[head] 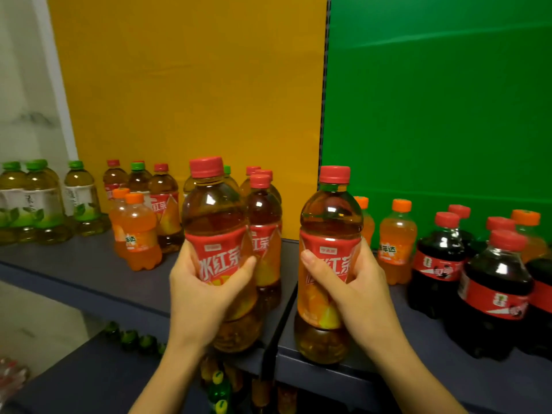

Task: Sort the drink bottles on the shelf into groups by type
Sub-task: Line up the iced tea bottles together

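Above the shelf (89,273), each hand grips one red-capped bottle of amber tea: left hand (200,291), right hand (355,288).

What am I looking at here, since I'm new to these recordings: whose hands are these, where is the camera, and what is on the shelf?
There is no machine here. A person is sorting drinks with bare hands, and the single picture comes from a camera worn on their head, looking forward and down. The left hand grips a red-capped tea bottle. The right hand grips a second tea bottle of the same kind. Both bottles are upright near the front of the grey shelf. On the shelf stand green-capped tea bottles at the far left, small orange soda bottles on both sides, and dark cola bottles at the right. Behind them are a yellow panel and a green panel.
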A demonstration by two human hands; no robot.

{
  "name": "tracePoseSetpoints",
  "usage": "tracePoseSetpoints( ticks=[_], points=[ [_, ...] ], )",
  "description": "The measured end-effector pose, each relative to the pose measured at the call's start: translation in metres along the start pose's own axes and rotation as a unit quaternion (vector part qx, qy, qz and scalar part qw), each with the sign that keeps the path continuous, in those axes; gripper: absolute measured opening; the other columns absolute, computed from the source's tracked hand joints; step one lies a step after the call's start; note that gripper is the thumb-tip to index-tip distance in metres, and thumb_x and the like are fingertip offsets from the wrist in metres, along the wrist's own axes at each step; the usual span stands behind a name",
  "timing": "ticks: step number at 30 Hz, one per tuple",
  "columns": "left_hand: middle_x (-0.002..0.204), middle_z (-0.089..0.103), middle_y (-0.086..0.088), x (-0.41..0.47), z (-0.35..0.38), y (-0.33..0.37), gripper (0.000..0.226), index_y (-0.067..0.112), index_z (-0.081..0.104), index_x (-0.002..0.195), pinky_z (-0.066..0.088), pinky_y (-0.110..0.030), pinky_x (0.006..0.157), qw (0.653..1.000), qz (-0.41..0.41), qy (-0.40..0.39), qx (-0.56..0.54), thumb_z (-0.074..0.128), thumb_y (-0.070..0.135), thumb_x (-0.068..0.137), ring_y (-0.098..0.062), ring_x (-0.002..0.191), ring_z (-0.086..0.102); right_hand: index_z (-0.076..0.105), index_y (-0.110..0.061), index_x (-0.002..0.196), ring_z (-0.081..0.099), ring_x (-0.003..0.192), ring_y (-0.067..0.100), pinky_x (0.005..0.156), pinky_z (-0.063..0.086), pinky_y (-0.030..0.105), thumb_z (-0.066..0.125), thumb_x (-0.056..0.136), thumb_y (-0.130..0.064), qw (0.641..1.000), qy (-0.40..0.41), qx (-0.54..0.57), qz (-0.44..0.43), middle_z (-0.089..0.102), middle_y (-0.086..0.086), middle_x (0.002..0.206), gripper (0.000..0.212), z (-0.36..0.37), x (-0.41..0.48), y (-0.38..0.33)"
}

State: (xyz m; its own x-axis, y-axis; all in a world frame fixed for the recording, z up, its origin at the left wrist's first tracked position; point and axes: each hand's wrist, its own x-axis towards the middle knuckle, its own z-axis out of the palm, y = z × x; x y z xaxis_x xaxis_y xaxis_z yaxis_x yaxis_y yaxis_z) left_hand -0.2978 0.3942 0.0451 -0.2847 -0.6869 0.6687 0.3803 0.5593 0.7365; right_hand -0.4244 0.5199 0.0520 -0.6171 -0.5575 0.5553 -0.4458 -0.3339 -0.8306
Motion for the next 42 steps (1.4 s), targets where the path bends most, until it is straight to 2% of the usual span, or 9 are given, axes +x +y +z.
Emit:
tracePoseSetpoints(
  ticks=[3,7,14,19,22,27,33,38,42],
  points=[
    [0.087,0.069,0.017,0.020,-0.025,-0.016,0.052,0.033,0.054,0.099,0.050,-0.008,0.065,1.000,0.001,0.010,0.014,0.082,0.028,0.055,0.006,0.084,0.064,0.055,-0.035,0.109,0.065,0.092,0.000,0.083,0.053,0.028,0.071,0.054,-0.061,1.000,0.004,0.000,-0.001,0.069,-0.015,0.100,0.063,0.027,0.002,-0.001],
    [0.096,0.063,0.012,0.049,-0.052,-0.043,0.054,0.035,0.051,0.102,0.051,-0.010,0.070,0.999,-0.020,-0.021,0.023,0.074,0.036,0.053,0.009,0.086,0.061,0.054,-0.035,0.112,0.065,0.094,0.002,0.085,0.053,0.032,0.072,0.052,-0.068,0.999,0.031,-0.008,-0.005,0.068,-0.015,0.102,0.071,0.070,0.006,0.004],
    [0.108,0.063,0.006,0.091,-0.076,-0.094,0.074,0.021,0.050,0.120,0.052,-0.024,0.083,0.989,-0.047,-0.137,0.016,0.075,0.041,0.054,-0.006,0.099,0.062,0.050,-0.037,0.107,0.062,0.091,-0.008,0.073,0.050,0.008,0.066,0.052,-0.060,0.996,0.082,-0.036,-0.003,0.066,-0.017,0.100,0.062,0.142,0.017,0.014],
    [0.111,0.062,0.008,0.112,-0.074,-0.115,0.084,0.026,0.045,0.122,0.052,-0.026,0.083,0.980,-0.080,-0.182,-0.002,0.074,0.060,0.052,-0.005,0.101,0.061,0.045,-0.026,0.124,0.058,0.102,-0.008,0.086,0.046,0.007,0.067,0.062,-0.054,0.987,0.122,-0.096,-0.034,0.061,-0.018,0.112,0.072,0.179,0.025,0.024],
    [0.114,0.061,0.002,0.121,-0.070,-0.129,0.075,0.020,0.042,0.125,0.053,-0.032,0.087,0.973,-0.088,-0.213,-0.012,0.075,0.049,0.065,-0.012,0.105,0.061,0.037,-0.022,0.132,0.055,0.108,-0.006,0.091,0.045,0.010,0.065,0.066,-0.052,0.983,0.131,-0.121,-0.033,0.057,-0.014,0.119,0.077,0.193,0.029,0.033],
    [0.118,0.054,0.003,0.127,-0.067,-0.137,0.048,0.022,0.028,0.122,0.051,-0.024,0.085,0.963,-0.091,-0.249,-0.036,0.059,0.018,0.086,-0.008,0.108,0.057,0.015,-0.027,0.138,0.047,0.108,-0.009,0.086,0.039,0.000,0.061,0.070,-0.050,0.975,0.163,-0.146,-0.020,0.042,-0.021,0.119,0.085,0.207,0.040,0.045],
    [0.111,0.052,0.015,0.134,-0.067,-0.138,0.043,0.027,0.026,0.118,0.050,-0.009,0.069,0.956,-0.103,-0.268,-0.054,0.056,0.017,0.088,0.000,0.103,0.056,0.017,-0.030,0.140,0.042,0.127,0.007,0.105,0.042,0.033,0.056,0.073,-0.065,0.960,0.197,-0.192,-0.050,0.040,-0.004,0.138,0.085,0.215,0.048,0.059],
    [0.108,0.054,0.017,0.137,-0.073,-0.134,0.043,0.032,0.036,0.118,0.051,-0.013,0.071,0.952,-0.139,-0.266,-0.067,0.060,0.021,0.085,0.001,0.102,0.056,0.019,-0.024,0.142,0.041,0.128,0.008,0.106,0.040,0.031,0.062,0.073,-0.060,0.959,0.200,-0.196,-0.038,0.041,-0.004,0.139,0.088,0.215,0.049,0.058],
    [0.123,0.056,0.003,0.141,-0.089,-0.129,0.058,0.021,0.042,0.131,0.050,-0.022,0.089,0.955,-0.143,-0.255,-0.052,0.066,0.028,0.079,-0.010,0.114,0.054,0.030,-0.022,0.141,0.044,0.127,0.011,0.106,0.040,0.035,0.063,0.066,-0.056,0.960,0.205,-0.189,-0.024,0.046,-0.004,0.137,0.089,0.211,0.050,0.055]
  ],
)
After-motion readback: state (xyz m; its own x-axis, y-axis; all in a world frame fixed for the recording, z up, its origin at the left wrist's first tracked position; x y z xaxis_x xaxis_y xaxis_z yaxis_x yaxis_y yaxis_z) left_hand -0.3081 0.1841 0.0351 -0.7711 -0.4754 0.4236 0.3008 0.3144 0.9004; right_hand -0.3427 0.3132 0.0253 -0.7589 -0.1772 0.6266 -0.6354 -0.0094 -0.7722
